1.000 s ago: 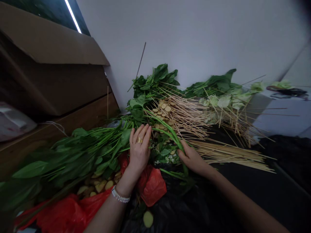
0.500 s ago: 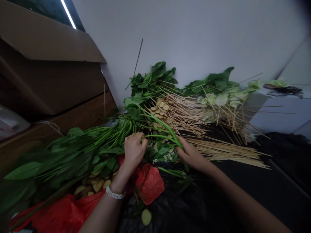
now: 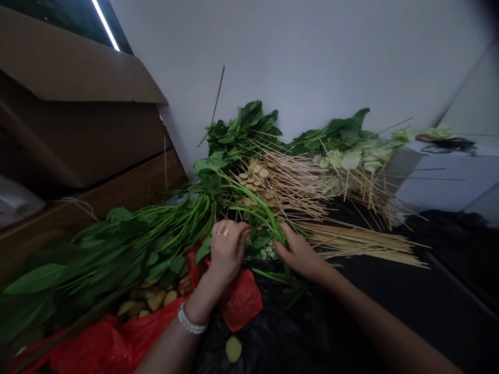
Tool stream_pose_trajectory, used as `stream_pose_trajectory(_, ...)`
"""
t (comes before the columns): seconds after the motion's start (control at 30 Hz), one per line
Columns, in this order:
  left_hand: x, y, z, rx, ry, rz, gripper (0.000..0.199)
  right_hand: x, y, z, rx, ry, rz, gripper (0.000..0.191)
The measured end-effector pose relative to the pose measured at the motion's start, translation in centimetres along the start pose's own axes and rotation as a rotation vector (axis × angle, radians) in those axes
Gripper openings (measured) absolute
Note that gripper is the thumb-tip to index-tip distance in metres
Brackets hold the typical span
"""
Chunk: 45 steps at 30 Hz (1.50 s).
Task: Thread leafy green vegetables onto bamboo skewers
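Note:
My right hand (image 3: 298,253) is wrapped round a small bunch of long leafy green stems (image 3: 262,203), which slant up and left from it. Beside it, my left hand (image 3: 229,246) is closed, fingertips pinched together near the bunch. From its left side juts a green leaf (image 3: 203,250), seemingly on a stem in that hand; the fingers hide most of it. Chopped green and white bits (image 3: 268,252) lie between and below the hands. A large heap of leafy greens (image 3: 128,236) spreads out to the left.
Skewered potato slices (image 3: 255,176) lie behind the hands, with bare bamboo skewers (image 3: 366,241) to the right. Skewered lettuce (image 3: 351,159) is at back right. A red plastic bag (image 3: 97,343) with potato slices (image 3: 156,300) sits front left. A cardboard box (image 3: 81,135) stands left.
My left hand has moved right, closer to the bunch, and a leaf now shows at its side. My right hand keeps hold of the stems. The view has shifted slightly.

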<state>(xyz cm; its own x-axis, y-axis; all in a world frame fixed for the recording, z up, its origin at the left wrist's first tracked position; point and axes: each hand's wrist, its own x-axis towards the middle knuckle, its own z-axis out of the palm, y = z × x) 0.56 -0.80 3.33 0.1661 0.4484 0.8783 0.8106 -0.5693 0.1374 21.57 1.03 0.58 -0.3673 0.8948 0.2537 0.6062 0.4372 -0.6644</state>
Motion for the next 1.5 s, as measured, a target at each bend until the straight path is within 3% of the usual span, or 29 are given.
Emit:
stream_pose_trajectory(0.07, -0.2, 1.1, 0.5, 0.006, -0.035, 0.127, 0.009, -0.3, -0.5, 0.4, -0.022, -0.021, -0.009, 0.033)
stream_pose_trajectory(0.17, 0.0, 1.7, 0.8, 0.016, -0.105, 0.192, 0.013, -0.6, -1.0, 0.7, -0.052, -0.059, -0.012, 0.036)
stream_pose_trajectory(0.4, -0.2, 1.2, 1.0, 0.163, -0.306, 0.087, 0.015, -0.9, -1.3, 1.1, -0.063, -0.045, -0.013, 0.034)
stream_pose_trajectory(0.57, -0.4, 1.0, 1.1, 0.217, -0.532, 0.239, 0.021, -0.7, -1.1, 0.9, -0.165, -0.049, 0.01, 0.035)
stream_pose_trajectory(0.67, -0.5, 0.9, 1.3, 0.233, -0.573, 0.236, 0.013, -0.7, -1.1, 0.8, -0.166, -0.055, 0.001, 0.031)
stream_pose_trajectory(0.77, -0.7, 1.2, 1.6, 0.22, -0.588, 0.148, 0.007, -0.8, -1.3, 0.9, -0.118, -0.074, -0.023, 0.026)
stream_pose_trajectory(0.93, -0.8, 2.2, 2.1, -0.049, -0.5, -0.196, 0.015, -0.9, -2.1, 0.8, 0.049, -0.063, -0.083, 0.027)
stream_pose_trajectory(1.03, -0.4, 1.6, 1.7, -0.252, -0.344, -0.47, 0.02, -0.6, -2.0, -0.4, 0.188, -0.014, -0.029, 0.023)
stream_pose_trajectory(1.13, 0.0, 0.3, 0.9, -0.273, -0.152, -0.655, 0.021, 0.2, -0.8, -2.2, 0.474, 0.039, 0.116, 0.026)
stream_pose_trajectory(1.23, 0.0, -0.3, 0.4, -0.246, -0.158, -0.609, 0.022, 0.9, 0.5, -3.6, 0.746, 0.072, 0.175, 0.029)
stream_pose_trajectory(1.37, -0.3, 0.5, 0.7, -0.239, -0.256, -0.443, 0.014, 1.0, 1.0, -4.0, 0.843, 0.012, 0.189, 0.033)
stream_pose_trajectory(1.5, -0.7, 0.3, 1.0, -0.186, -0.134, -0.264, 0.016, 0.7, 0.6, -3.7, 0.854, -0.097, 0.186, 0.037)
